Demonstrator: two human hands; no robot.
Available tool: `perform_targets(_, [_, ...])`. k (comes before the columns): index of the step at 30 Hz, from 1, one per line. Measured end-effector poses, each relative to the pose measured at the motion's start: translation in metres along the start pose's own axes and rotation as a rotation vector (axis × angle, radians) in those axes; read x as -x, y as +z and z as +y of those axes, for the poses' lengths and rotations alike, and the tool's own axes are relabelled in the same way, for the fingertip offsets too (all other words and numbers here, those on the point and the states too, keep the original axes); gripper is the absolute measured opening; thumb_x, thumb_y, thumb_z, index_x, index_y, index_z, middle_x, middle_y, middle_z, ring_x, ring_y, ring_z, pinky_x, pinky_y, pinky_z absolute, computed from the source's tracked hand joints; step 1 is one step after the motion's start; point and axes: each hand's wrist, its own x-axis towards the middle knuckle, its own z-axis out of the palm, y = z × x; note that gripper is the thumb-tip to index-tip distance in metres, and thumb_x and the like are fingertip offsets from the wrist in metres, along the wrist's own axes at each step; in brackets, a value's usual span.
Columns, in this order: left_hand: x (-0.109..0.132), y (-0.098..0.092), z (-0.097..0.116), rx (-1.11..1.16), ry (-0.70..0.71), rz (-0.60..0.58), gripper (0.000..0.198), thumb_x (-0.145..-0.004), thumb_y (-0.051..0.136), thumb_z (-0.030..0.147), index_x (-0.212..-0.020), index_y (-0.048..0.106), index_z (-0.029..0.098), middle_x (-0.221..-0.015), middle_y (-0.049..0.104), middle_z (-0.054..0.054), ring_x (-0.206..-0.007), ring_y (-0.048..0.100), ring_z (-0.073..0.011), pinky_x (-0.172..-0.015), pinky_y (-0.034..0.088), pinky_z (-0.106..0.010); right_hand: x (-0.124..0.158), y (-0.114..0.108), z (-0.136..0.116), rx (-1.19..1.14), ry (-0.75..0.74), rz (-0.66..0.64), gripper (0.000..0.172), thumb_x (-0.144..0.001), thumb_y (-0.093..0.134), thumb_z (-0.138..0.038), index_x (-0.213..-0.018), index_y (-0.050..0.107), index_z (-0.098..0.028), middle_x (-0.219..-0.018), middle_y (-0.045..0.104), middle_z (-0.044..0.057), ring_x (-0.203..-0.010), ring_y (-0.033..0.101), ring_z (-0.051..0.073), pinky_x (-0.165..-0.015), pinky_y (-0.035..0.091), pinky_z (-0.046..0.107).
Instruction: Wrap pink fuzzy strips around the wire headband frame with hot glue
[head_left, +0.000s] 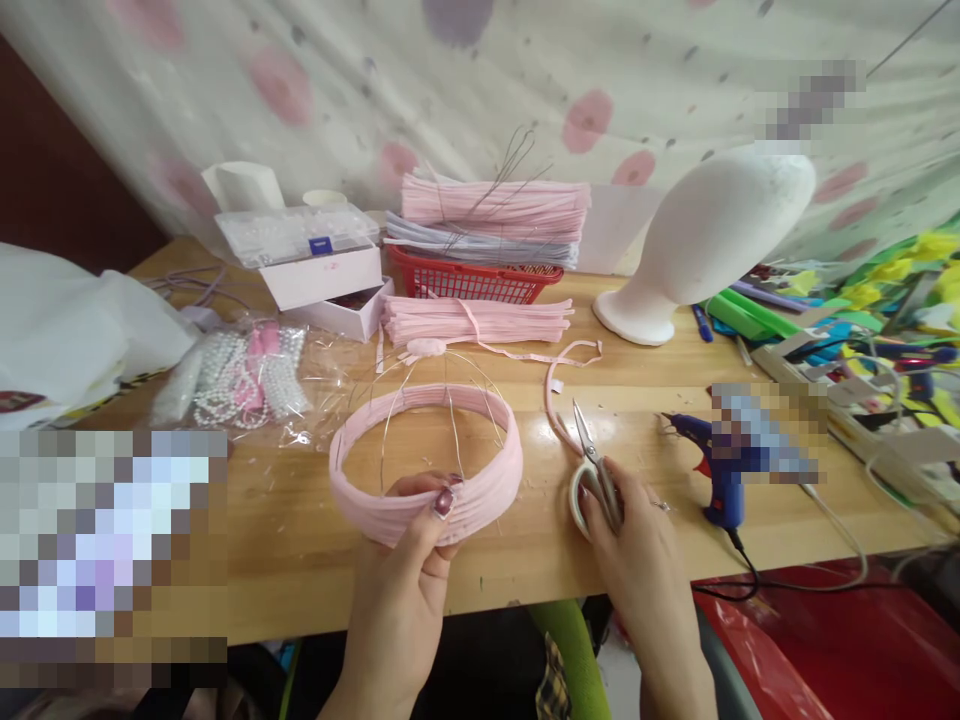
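Note:
My left hand (409,575) pinches the near side of a pink ribbon-wrapped ring (487,480) with thin wire arcs rising over it to a small pink pad. The ring rests on the wooden table (300,540). My right hand (637,545) lies on the handles of silver scissors (589,455), whose blades point away from me on the table. A loose pink ribbon strip (559,385) curls beside the scissors' tips.
A blue glue gun (712,465) stands right of the scissors. Behind are pink ribbon bundles (480,320), a red basket (465,280), a white foam head form (705,235), white boxes (315,265) and bagged pearl strings (240,375). Clutter fills the right edge.

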Motion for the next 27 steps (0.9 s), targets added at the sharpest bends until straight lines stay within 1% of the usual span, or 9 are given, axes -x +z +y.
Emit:
perform_targets(5, [0.001,0.001,0.003,-0.01,-0.041,0.004,0.025,-0.051,0.097,0.017,-0.066,0.078,0.021,-0.069,0.073,0.004,-0.072,0.074,-0.0118,-0.069,0.062,-0.016,-0.007,-0.006,0.0,0.366,-0.153,-0.026,0.04,-0.096,0.045,-0.027,-0.124,0.065,-0.007,-0.086,0.07,0.018,-0.073,0.063,0.031,-0.07,0.046,0.041])
perform_targets(9, [0.001,0.002,0.005,-0.005,-0.113,-0.004,0.026,-0.05,0.097,0.015,-0.067,0.078,0.02,-0.068,0.073,0.004,-0.073,0.074,-0.0128,-0.072,0.063,-0.018,-0.012,-0.011,-0.002,0.485,-0.238,-0.092,0.031,-0.098,0.044,-0.02,-0.116,0.067,-0.01,-0.072,0.067,0.012,-0.065,0.059,0.027,-0.066,0.041,0.036])
perform_targets(11, [0.001,0.003,0.006,0.013,-0.149,-0.02,0.025,-0.051,0.096,0.013,-0.067,0.078,0.018,-0.071,0.075,0.002,-0.073,0.074,-0.0128,-0.073,0.063,-0.018,-0.014,-0.013,-0.003,0.505,-0.256,-0.111,0.029,-0.099,0.044,-0.019,-0.114,0.067,-0.011,-0.07,0.066,0.011,-0.065,0.059,0.027,-0.065,0.04,0.036])
perform_targets(14, [0.0,0.004,0.005,0.049,-0.191,-0.044,0.022,-0.053,0.096,0.013,-0.065,0.078,0.017,-0.073,0.077,0.0,-0.074,0.074,-0.0125,-0.075,0.063,-0.018,-0.014,-0.016,-0.005,0.539,-0.298,-0.134,0.032,-0.097,0.044,-0.016,-0.12,0.066,-0.009,-0.079,0.071,0.014,-0.071,0.061,0.028,-0.067,0.042,0.036])
perform_targets(18, [0.001,0.005,0.004,0.06,-0.215,-0.074,0.023,-0.055,0.096,0.012,-0.069,0.079,0.019,-0.072,0.077,0.001,-0.078,0.075,-0.0127,-0.076,0.063,-0.017,-0.012,-0.022,-0.009,0.532,-0.365,-0.139,0.034,-0.096,0.044,-0.016,-0.119,0.067,-0.011,-0.084,0.073,0.016,-0.077,0.066,0.029,-0.066,0.044,0.036])
perform_targets(21, [0.002,0.006,0.003,0.049,-0.21,-0.109,0.02,-0.059,0.095,0.013,-0.07,0.079,0.018,-0.075,0.077,0.001,-0.079,0.075,-0.0121,-0.077,0.062,-0.015,-0.012,-0.029,-0.011,0.49,-0.348,-0.156,0.03,-0.098,0.043,-0.025,-0.108,0.07,-0.017,-0.077,0.073,0.012,-0.071,0.068,0.028,-0.061,0.044,0.035])
perform_targets(24, [0.002,0.008,0.004,0.03,-0.2,-0.097,0.021,-0.057,0.096,0.014,-0.068,0.078,0.017,-0.077,0.078,0.0,-0.079,0.075,-0.0124,-0.076,0.062,-0.015,-0.013,-0.042,-0.014,0.429,-0.302,-0.187,0.03,-0.099,0.045,-0.035,-0.099,0.071,-0.02,-0.066,0.07,0.007,-0.061,0.068,0.028,-0.053,0.043,0.034])
perform_targets(25, [0.002,0.008,0.004,0.026,-0.199,-0.085,0.022,-0.056,0.096,0.013,-0.067,0.078,0.017,-0.077,0.078,0.001,-0.079,0.075,-0.0125,-0.075,0.062,-0.015,-0.012,-0.047,-0.018,0.376,-0.313,-0.178,0.03,-0.1,0.046,-0.037,-0.1,0.071,-0.02,-0.068,0.072,0.007,-0.062,0.069,0.028,-0.053,0.045,0.034])
perform_targets(27, [0.001,0.009,0.004,0.024,-0.203,-0.065,0.024,-0.054,0.097,0.013,-0.069,0.078,0.018,-0.076,0.077,0.001,-0.077,0.075,-0.0124,-0.072,0.061,-0.014,-0.009,-0.056,-0.029,0.193,-0.389,-0.109,0.027,-0.101,0.049,-0.036,-0.11,0.07,-0.021,-0.086,0.076,0.008,-0.076,0.073,0.027,-0.061,0.053,0.036])
